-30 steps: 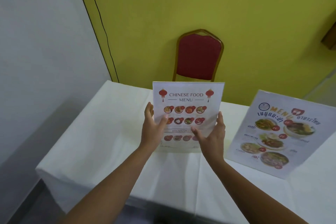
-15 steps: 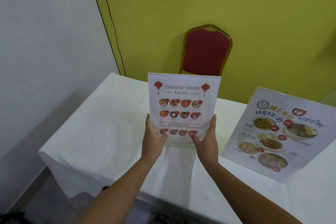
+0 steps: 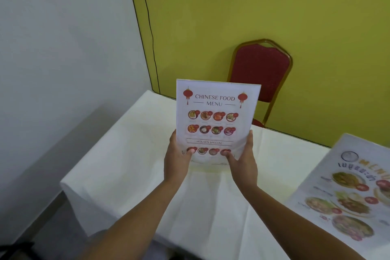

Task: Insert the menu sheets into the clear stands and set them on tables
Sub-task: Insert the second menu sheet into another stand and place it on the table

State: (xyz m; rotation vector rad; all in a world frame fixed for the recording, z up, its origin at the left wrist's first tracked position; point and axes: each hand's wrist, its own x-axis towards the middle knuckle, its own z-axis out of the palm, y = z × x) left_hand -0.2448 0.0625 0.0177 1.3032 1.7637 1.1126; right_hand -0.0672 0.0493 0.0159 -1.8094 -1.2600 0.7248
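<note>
The left hand (image 3: 178, 159) and right hand (image 3: 242, 162) grasp the lower edges of the Chinese menu stand (image 3: 217, 120), fingers clamped, upright above the white table (image 3: 130, 154), where a loosened grip could drop it or an uneven set-down tip it.
</note>
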